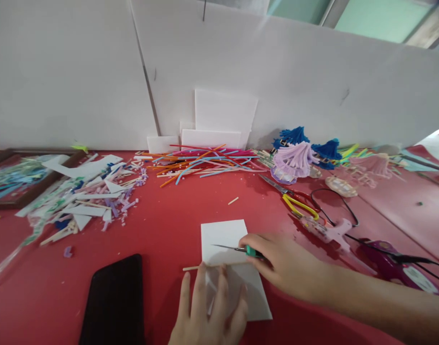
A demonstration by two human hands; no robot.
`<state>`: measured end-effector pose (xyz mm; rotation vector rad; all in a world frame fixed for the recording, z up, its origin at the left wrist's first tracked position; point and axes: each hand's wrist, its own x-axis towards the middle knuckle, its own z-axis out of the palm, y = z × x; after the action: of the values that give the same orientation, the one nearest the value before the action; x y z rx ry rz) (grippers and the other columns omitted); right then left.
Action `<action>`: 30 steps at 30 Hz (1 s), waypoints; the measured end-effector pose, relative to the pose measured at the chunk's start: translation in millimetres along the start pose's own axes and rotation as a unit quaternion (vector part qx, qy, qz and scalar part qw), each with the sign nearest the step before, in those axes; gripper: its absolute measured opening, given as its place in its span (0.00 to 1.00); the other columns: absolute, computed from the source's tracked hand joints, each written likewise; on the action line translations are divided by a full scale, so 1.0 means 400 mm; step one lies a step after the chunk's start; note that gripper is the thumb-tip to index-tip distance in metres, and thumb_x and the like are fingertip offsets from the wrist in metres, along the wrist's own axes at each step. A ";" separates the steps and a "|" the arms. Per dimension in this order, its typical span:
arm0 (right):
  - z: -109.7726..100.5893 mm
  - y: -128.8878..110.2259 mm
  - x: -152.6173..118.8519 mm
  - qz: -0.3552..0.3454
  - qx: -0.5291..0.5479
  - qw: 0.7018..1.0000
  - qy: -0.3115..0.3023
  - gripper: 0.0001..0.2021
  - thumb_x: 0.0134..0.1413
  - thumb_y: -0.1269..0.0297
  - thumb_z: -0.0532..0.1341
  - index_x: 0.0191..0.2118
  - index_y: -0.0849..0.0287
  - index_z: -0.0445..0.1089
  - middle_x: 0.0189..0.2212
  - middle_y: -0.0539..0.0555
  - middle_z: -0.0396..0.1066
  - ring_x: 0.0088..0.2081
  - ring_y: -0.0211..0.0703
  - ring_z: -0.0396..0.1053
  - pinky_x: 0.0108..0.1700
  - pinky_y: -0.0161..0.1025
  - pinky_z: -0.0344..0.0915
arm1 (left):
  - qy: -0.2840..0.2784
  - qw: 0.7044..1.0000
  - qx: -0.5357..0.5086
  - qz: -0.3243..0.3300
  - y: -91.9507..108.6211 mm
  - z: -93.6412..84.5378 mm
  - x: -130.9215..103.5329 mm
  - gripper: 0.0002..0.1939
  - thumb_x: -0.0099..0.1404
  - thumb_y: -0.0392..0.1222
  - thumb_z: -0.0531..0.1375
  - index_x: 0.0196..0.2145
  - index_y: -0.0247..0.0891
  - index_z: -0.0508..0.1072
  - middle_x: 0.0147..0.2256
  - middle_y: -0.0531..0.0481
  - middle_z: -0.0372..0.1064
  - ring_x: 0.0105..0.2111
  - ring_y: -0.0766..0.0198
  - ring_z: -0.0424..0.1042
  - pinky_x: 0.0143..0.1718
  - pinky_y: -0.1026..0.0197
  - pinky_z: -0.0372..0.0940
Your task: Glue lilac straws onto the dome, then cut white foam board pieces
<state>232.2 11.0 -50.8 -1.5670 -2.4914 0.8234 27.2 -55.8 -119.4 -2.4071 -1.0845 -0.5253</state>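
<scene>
My left hand [210,311] lies with its fingers spread over a white board [225,235], its fingertips on a thin pale stick [190,269] that crosses the board sideways. The left end of the stick sticks out past the board's edge. My right hand [273,258] is closed round the green handle of a small pointed blade [251,251], held above the board just beyond the stick. The blade's tip points left. Something slim and white shows on the board between the fingers of my left hand.
A black phone [113,302] lies at the left. Paper and stick scraps [93,196] are heaped behind it. Coloured pipe cleaners [205,160] lie at the back. Right of the board are scissors [277,186], yellow-handled pliers [300,207], two glue guns [395,263] and a cable.
</scene>
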 end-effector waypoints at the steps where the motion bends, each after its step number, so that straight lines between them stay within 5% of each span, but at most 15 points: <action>1: 0.006 0.001 -0.001 0.004 0.014 1.000 0.003 0.12 0.56 0.73 0.55 0.44 0.57 0.69 0.40 0.53 0.74 0.40 0.43 0.70 0.40 0.36 0.62 | 0.002 1.000 -0.001 0.000 0.000 0.000 0.000 0.15 0.66 0.42 0.54 0.50 0.50 0.68 0.51 0.44 0.67 0.47 0.38 0.69 0.40 0.36 0.70; 9: 0.014 0.001 -0.001 0.019 0.056 0.998 -0.001 0.15 0.54 0.76 0.55 0.46 0.56 0.68 0.40 0.53 0.75 0.40 0.42 0.72 0.41 0.35 0.61 | 0.005 1.000 -0.002 0.007 -0.002 -0.004 0.002 0.15 0.66 0.41 0.55 0.50 0.50 0.69 0.50 0.44 0.68 0.46 0.38 0.71 0.40 0.37 0.69; 16: 0.004 0.000 0.004 0.042 0.052 0.997 -0.025 0.13 0.53 0.76 0.57 0.44 0.58 0.69 0.37 0.52 0.76 0.36 0.41 0.72 0.36 0.33 0.60 | -0.026 1.000 -0.003 0.009 -0.001 -0.009 0.001 0.17 0.65 0.39 0.54 0.51 0.53 0.68 0.53 0.54 0.67 0.47 0.39 0.70 0.39 0.40 0.70; 30: 0.002 -0.003 0.004 0.022 0.031 0.999 -0.019 0.09 0.54 0.76 0.56 0.38 0.57 0.69 0.32 0.49 0.74 0.32 0.38 0.70 0.32 0.31 0.55 | -0.048 0.998 -0.029 0.004 -0.004 -0.024 0.011 0.18 0.64 0.38 0.56 0.51 0.49 0.68 0.55 0.49 0.66 0.49 0.38 0.69 0.38 0.44 0.72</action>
<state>230.2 11.8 -51.3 -1.6076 -2.4407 0.9359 27.3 -57.3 -108.8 -2.5098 -1.1129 -0.4478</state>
